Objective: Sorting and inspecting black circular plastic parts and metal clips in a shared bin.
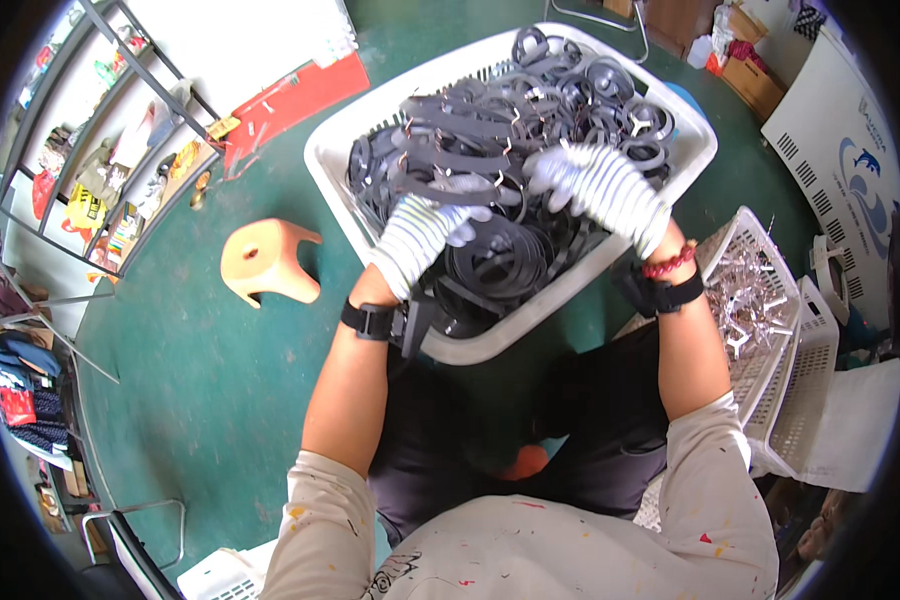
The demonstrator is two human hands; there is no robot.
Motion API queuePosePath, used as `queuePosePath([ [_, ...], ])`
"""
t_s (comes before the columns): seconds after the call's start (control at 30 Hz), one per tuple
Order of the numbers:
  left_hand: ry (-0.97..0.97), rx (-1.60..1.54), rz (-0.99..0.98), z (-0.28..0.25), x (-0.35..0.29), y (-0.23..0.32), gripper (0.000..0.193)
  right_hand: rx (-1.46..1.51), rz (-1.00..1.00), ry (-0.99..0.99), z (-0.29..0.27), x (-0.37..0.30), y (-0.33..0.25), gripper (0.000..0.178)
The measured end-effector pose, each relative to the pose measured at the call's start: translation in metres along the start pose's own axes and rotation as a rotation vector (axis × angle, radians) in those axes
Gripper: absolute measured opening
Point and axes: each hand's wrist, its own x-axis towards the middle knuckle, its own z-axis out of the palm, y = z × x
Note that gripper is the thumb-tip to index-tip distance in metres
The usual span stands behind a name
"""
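Note:
A large white plastic basket (378,232) stands in front of me, heaped with black rings and coiled bands (497,258). Several black strips (460,160) with shiny metal ends lie one beyond another above my left hand (425,232). That hand wears a white striped glove, and its fingers are closed around the nearest strips. My right hand (602,190), gloved the same way, is over the right part of the heap. Its fingertips are blurred and bent toward the strips' metal ends; whether they grip anything does not show.
An orange stool (268,258) stands on the green floor to the left. At my right, a white crate (705,268) holds shiny metal pieces (750,295), with another white basket (805,365) beside it. Shelving (105,150) with mixed goods lines the far left; a large white panel (835,140) leans at right.

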Motion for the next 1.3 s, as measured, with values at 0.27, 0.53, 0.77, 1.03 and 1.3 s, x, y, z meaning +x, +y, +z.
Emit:
queuePosePath([
  [0.27,0.019,0.019,0.412,0.005,-0.003,-0.009,0.049,-0.245,-0.147,0.005,0.030,0.001,-0.038,0.027],
  [0.53,-0.090,-0.241,0.213,0.034,-0.020,0.008,0.047,0.310,0.028,-0.286,0.068,-0.017,-0.033,0.027],
  [0.77,-0.298,0.099,0.392,0.069,-0.027,0.022,0.054,0.443,-0.330,0.133,0.017,-0.131,-0.023,0.020],
  [1.03,-0.298,1.259,0.322,0.047,-0.003,-0.050,0.062,-1.526,0.495,0.850,-0.106,-0.582,0.012,0.031],
  [1.3,-0.367,1.227,0.136,0.046,0.030,-0.067,0.060,0.629,1.446,1.649,0.201,-0.862,0.098,0.013],
])
